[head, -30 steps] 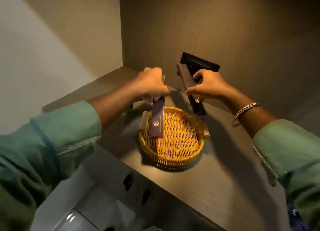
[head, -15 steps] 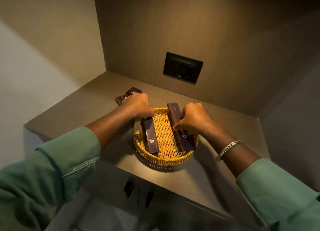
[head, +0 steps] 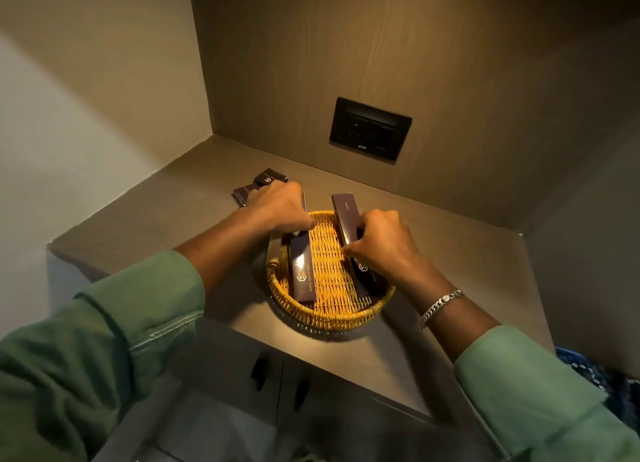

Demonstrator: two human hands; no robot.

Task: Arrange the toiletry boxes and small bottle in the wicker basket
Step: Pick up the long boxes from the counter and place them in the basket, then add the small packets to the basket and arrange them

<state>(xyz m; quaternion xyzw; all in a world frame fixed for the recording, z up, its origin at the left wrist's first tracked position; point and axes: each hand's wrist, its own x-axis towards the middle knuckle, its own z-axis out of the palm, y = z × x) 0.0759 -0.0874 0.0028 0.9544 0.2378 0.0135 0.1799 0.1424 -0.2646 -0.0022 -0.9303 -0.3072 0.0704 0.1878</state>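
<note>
A round yellow wicker basket (head: 332, 314) sits on the brown counter. My left hand (head: 278, 210) grips a long dark purple box (head: 303, 274) that lies along the basket's left side, its far end sticking past the rim. On the right side, my right hand (head: 382, 243) holds a second long purple box (head: 346, 215), which leans on its edge against the rim. Two small purple boxes (head: 258, 186) lie on the counter behind my left hand. No bottle is visible.
A black switch panel (head: 370, 129) is set in the wooden back wall. The counter (head: 450, 260) sits in a corner, walls left and behind. Cabinet doors with dark handles (head: 258, 375) are below the front edge.
Both hands came down from above the basket and set the two long boxes inside it, one on each side. The camera view also shifted back and up.
</note>
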